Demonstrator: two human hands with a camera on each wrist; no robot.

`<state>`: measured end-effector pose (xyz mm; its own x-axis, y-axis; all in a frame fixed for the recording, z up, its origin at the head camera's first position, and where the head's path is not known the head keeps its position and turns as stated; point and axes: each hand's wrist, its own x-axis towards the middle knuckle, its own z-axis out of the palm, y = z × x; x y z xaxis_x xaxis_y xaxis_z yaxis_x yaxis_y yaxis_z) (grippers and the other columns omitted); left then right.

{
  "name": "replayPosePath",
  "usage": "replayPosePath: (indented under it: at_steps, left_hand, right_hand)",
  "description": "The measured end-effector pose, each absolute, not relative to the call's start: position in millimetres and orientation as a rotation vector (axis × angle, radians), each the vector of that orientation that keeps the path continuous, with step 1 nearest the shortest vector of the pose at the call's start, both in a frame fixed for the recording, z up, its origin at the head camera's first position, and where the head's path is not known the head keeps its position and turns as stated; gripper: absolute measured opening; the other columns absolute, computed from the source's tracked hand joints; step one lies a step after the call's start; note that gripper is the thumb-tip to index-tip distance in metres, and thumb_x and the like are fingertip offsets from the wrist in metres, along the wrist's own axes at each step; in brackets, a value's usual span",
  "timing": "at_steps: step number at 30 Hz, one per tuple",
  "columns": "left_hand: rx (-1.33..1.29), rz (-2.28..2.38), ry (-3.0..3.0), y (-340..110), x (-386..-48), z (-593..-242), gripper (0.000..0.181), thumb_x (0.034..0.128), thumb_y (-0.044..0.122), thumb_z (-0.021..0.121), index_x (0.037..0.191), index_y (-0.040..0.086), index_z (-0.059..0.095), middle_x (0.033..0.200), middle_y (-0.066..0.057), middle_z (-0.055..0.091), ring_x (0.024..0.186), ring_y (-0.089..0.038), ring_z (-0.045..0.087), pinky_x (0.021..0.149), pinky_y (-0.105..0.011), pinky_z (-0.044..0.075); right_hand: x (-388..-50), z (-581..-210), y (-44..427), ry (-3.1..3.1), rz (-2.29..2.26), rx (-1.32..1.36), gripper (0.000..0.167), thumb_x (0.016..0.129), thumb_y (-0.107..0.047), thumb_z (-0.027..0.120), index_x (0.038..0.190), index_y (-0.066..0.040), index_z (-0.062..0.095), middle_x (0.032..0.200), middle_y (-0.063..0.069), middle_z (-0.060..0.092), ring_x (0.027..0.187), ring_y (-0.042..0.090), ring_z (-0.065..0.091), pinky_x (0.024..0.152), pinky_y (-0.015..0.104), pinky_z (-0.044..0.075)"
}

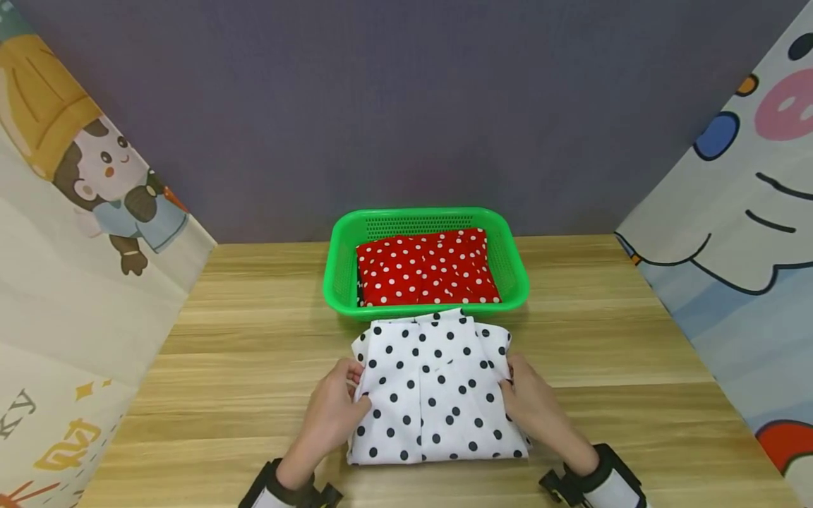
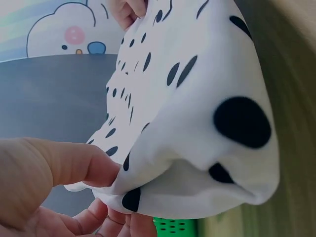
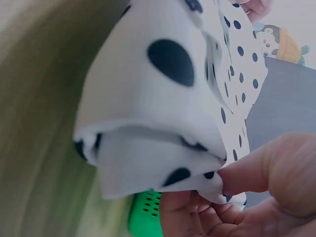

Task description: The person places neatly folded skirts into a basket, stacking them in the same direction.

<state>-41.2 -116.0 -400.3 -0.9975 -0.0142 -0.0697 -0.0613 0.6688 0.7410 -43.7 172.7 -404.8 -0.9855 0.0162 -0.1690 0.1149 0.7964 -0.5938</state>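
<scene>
A folded white cloth with black polka dots (image 1: 438, 395) lies in front of the green basket, its far edge close to the basket's near rim. At its left side my left hand (image 1: 334, 406) pinches the edge; in the left wrist view the thumb (image 2: 94, 165) is on top and the fingers are beneath. My right hand (image 1: 536, 402) pinches the opposite edge, and the right wrist view shows its thumb (image 3: 247, 173) over the cloth with fingers curled below. Folded layers show at both sides of the cloth. What lies under it is hidden.
A green perforated basket (image 1: 332, 282) stands at the back of the wooden table (image 1: 241, 353). In it lies a folded red cloth with white dots (image 1: 425, 271), with a bit of dark fabric at its left edge. A grey panel rises behind; printed cartoon sheets flank both sides.
</scene>
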Motion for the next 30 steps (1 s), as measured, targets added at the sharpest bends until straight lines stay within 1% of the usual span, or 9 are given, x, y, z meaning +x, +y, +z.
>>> replayPosePath:
  at_steps: [5, 8, 14, 17, 20, 22, 27, 30]
  left_hand:
    - [-0.048, 1.299, 2.830, -114, -46, -390, 0.033, 0.0675, -0.003, 0.064, 0.098, 0.006, 0.056, 0.087, -0.004, 0.058, 0.071, -0.013, 0.054, 0.056, -0.022, 0.046]
    - [-0.045, 1.319, 2.848, -112, -53, -384, 0.033, 0.0690, -0.003, 0.063, 0.101, 0.005, 0.056, 0.089, -0.005, 0.059, 0.073, -0.014, 0.055, 0.057, -0.023, 0.046]
    - [-0.025, 1.373, 2.871, -110, -68, -376, 0.036, 0.0702, -0.003, 0.062, 0.105, 0.003, 0.056, 0.091, -0.008, 0.059, 0.075, -0.017, 0.056, 0.057, -0.024, 0.047]
    - [-0.020, 1.384, 2.888, -109, -76, -374, 0.036, 0.0705, -0.002, 0.061, 0.106, 0.003, 0.056, 0.091, -0.008, 0.059, 0.074, -0.017, 0.056, 0.055, -0.025, 0.046]
    - [-0.021, 1.385, 2.900, -109, -84, -372, 0.037, 0.0704, -0.002, 0.061, 0.107, 0.003, 0.056, 0.090, -0.008, 0.059, 0.071, -0.018, 0.054, 0.053, -0.025, 0.045]
    - [-0.023, 1.385, 2.910, -109, -91, -371, 0.038, 0.0702, -0.001, 0.061, 0.107, 0.003, 0.057, 0.091, -0.008, 0.060, 0.071, -0.018, 0.055, 0.054, -0.025, 0.045]
    - [0.019, 1.394, 2.913, -110, -107, -366, 0.037, 0.0712, -0.002, 0.061, 0.107, 0.001, 0.056, 0.096, -0.011, 0.059, 0.078, -0.021, 0.057, 0.058, -0.027, 0.049]
    - [0.040, 1.380, 2.912, -109, -117, -361, 0.036, 0.0724, 0.000, 0.061, 0.108, 0.002, 0.055, 0.097, -0.011, 0.058, 0.079, -0.023, 0.056, 0.061, -0.028, 0.049]
  right_hand:
    - [-48, -393, 173, 2.900, -0.908, 0.084, 0.035, 0.089, -0.006, 0.051, 0.119, 0.008, 0.043, 0.100, 0.019, 0.057, 0.081, 0.022, 0.055, 0.063, 0.032, 0.049]
    - [-55, -388, 173, 2.929, -0.917, 0.074, 0.035, 0.089, -0.006, 0.051, 0.119, 0.009, 0.043, 0.099, 0.020, 0.057, 0.080, 0.023, 0.056, 0.063, 0.033, 0.050]
    - [-72, -382, 174, 2.981, -1.007, 0.051, 0.032, 0.089, -0.006, 0.050, 0.118, 0.007, 0.044, 0.096, 0.019, 0.057, 0.077, 0.023, 0.055, 0.061, 0.031, 0.048]
    - [-80, -380, 175, 3.010, -1.033, 0.016, 0.030, 0.089, -0.005, 0.051, 0.116, 0.005, 0.045, 0.092, 0.017, 0.057, 0.072, 0.022, 0.054, 0.057, 0.029, 0.046]
    - [-88, -378, 176, 3.026, -1.043, -0.020, 0.029, 0.089, -0.005, 0.050, 0.115, 0.005, 0.045, 0.089, 0.016, 0.056, 0.069, 0.021, 0.053, 0.054, 0.027, 0.044]
    - [-95, -377, 176, 3.032, -1.047, -0.034, 0.029, 0.089, -0.004, 0.050, 0.115, 0.006, 0.045, 0.089, 0.016, 0.055, 0.069, 0.021, 0.051, 0.054, 0.027, 0.043]
    - [-111, -369, 176, 3.013, -1.044, -0.044, 0.033, 0.090, -0.006, 0.048, 0.120, 0.008, 0.043, 0.098, 0.020, 0.054, 0.075, 0.024, 0.051, 0.059, 0.028, 0.044]
    - [-121, -363, 177, 2.991, -1.038, -0.046, 0.035, 0.091, -0.007, 0.046, 0.122, 0.008, 0.041, 0.106, 0.024, 0.054, 0.079, 0.026, 0.052, 0.061, 0.030, 0.045]
